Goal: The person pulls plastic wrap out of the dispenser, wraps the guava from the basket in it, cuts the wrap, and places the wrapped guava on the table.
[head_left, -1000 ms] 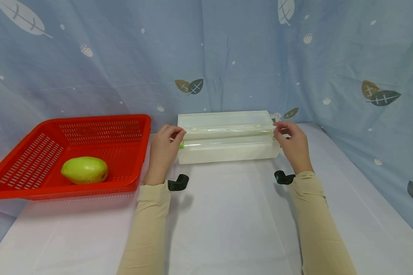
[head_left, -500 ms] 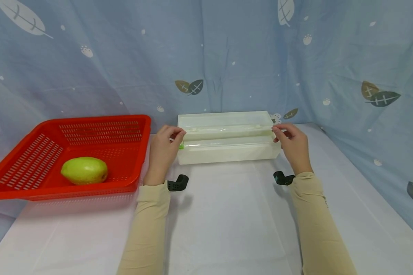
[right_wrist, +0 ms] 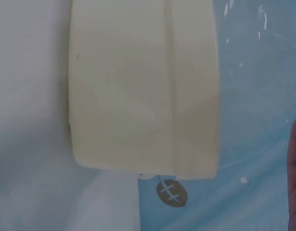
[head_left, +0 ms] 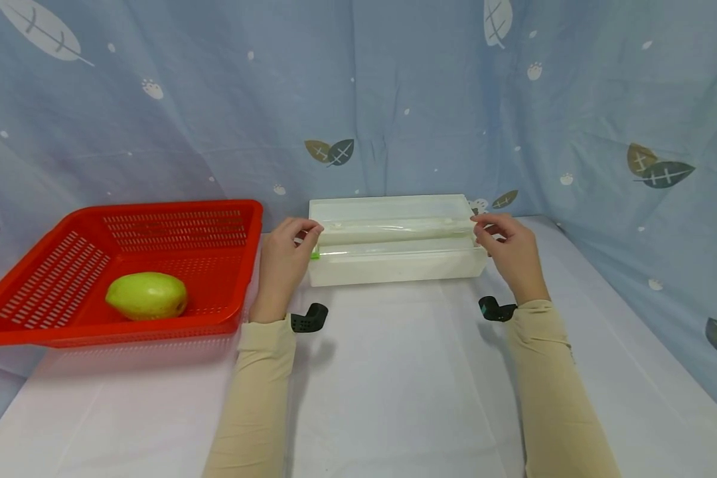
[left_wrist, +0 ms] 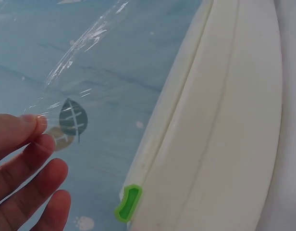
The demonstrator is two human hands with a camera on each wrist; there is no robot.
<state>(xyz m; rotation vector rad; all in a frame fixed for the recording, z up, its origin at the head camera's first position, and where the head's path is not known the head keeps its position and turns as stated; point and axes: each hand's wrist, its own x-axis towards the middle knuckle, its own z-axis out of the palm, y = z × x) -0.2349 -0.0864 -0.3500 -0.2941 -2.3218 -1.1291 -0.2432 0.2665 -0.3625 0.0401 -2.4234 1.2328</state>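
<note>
Pinching clear film [left_wrist: 80,44] in left hand [head_left: 283,264] and right hand [head_left: 512,257], above the box [head_left: 394,267], at the far side of the white-covered table [head_left: 388,378], right of the red basket [head_left: 155,326], before a blue leaf-printed curtain [head_left: 418,79].

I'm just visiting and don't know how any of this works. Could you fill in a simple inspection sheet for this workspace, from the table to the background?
Surface: white-covered table, with faint creases.
Job's things: white film dispenser with a green slider at its left end; clear film stretched between the two grips.
Clutter: red perforated basket on the left, holding one yellow-green, mango-like fruit.
Grips: left grip, a bare hand, pinches the film's left side; right grip, also bare, pinches its right side.
Cables: nothing seen.
Surroundings: blue leaf-print cloth behind the table.
</note>
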